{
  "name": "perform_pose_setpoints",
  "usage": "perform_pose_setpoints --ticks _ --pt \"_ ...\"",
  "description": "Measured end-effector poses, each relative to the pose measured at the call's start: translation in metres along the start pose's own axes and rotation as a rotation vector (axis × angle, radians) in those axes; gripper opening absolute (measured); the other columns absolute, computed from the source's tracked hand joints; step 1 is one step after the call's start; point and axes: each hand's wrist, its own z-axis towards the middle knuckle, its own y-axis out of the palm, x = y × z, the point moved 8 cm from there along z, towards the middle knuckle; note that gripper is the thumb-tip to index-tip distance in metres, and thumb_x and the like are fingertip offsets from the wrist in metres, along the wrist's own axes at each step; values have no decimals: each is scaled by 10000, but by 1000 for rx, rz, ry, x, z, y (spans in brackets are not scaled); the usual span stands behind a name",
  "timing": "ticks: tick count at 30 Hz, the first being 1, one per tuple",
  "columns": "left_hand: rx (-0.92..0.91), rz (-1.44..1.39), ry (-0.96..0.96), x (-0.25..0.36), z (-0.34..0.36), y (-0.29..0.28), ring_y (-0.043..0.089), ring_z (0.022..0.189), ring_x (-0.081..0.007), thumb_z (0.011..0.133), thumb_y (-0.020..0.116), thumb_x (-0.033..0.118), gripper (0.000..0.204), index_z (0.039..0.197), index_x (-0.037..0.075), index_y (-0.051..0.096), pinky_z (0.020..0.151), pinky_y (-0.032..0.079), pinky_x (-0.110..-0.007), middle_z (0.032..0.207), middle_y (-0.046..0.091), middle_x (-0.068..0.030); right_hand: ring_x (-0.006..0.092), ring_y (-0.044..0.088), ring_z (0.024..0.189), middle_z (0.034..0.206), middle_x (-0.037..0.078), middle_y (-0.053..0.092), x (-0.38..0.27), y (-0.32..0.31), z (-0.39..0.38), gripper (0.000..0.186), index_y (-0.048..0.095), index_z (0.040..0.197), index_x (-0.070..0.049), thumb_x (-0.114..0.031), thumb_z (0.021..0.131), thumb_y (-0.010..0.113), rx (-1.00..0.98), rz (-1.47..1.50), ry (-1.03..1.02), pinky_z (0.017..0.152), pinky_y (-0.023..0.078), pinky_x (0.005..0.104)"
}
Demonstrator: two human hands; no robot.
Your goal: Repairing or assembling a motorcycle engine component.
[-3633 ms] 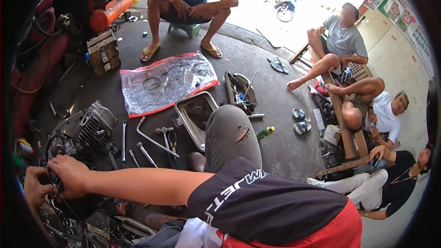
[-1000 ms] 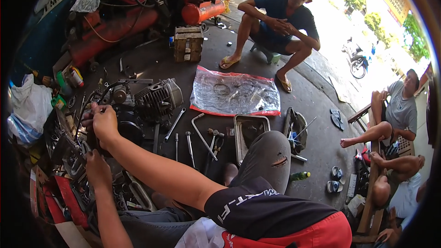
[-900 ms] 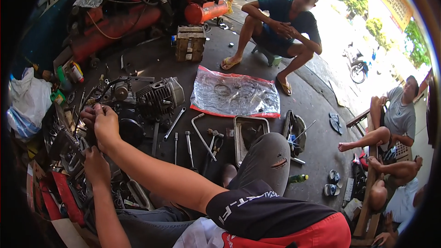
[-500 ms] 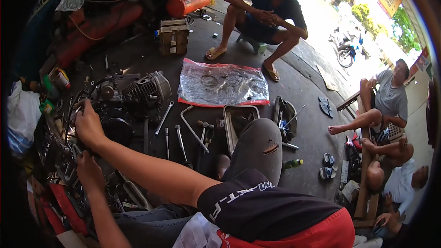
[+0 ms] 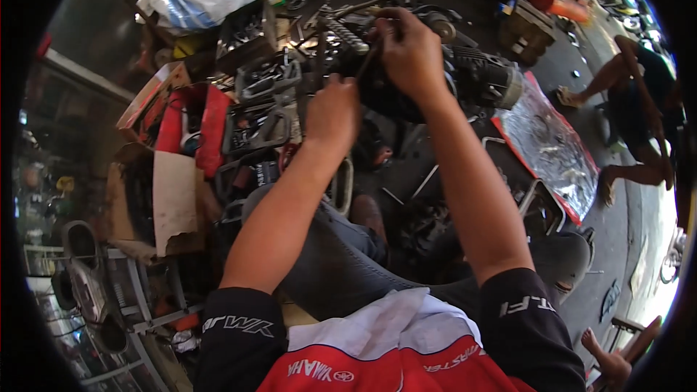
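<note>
Clearly my right hand [image 5: 412, 51] is clenched on a thin dark tool [image 5: 367, 65] atop the engine [image 5: 465, 80], my left hand [image 5: 332, 112] gripping its near side. It looks heavy, rigid metal (likely oily), best held by the solid casing.

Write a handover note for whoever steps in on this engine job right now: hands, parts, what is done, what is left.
Left hand: closed on the dark engine, low on its near side.
Right hand: fingers pinched on a thin dark part at the engine's top; what it is cannot be told.
Finned cylinder sticks out to the right. Red-edged plastic sheet with loose parts lies further right; metal tray beside the knee.
Done: engine out, on the floor.
Left: whatever the right hand is working on.
</note>
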Motion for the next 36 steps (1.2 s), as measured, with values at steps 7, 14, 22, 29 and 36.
perform_pose_setpoints --ticks 7,14,22,29,36 --pt "-49 -131 -4 0 -25 -26 715 896 -421 843 782 120 424 1237 7 677 775 568 -487 973 727 -246 118 678 648 840 107 773 13 -1 0 415 523 1277 76 -265 1055 602 81 91 191 615 520 276" --pt "-31 -130 -14 0 -19 -23 716 848 -434 846 788 145 381 1184 2 688 756 572 -493 899 730 -241 93 663 678 925 92 766 31 -6 0 266 691 1130 32 -162 1079 518 -197 111 260 603 512 241" --pt "-7 -91 -26 6 -10 -18 706 851 -460 864 781 173 328 1123 -8 692 755 570 -517 874 721 -266 162 736 747 795 97 728 38 -10 -4 212 726 1040 -16 -97 1022 531 -168 348 308 703 571 317" --pt "397 -177 -17 0 -17 -80 683 683 -290 829 825 214 268 932 41 648 638 538 -396 768 685 -131 309 747 774 749 152 737 39 -12 -6 357 762 994 -41 -371 971 627 -34 214 315 787 566 392" --pt "541 -237 107 -23 11 -102 696 835 -397 899 741 235 242 955 4 695 758 543 -467 910 716 -197 148 742 682 834 91 759 13 -1 8 390 754 1046 24 -338 1035 610 20 20 145 615 599 291"
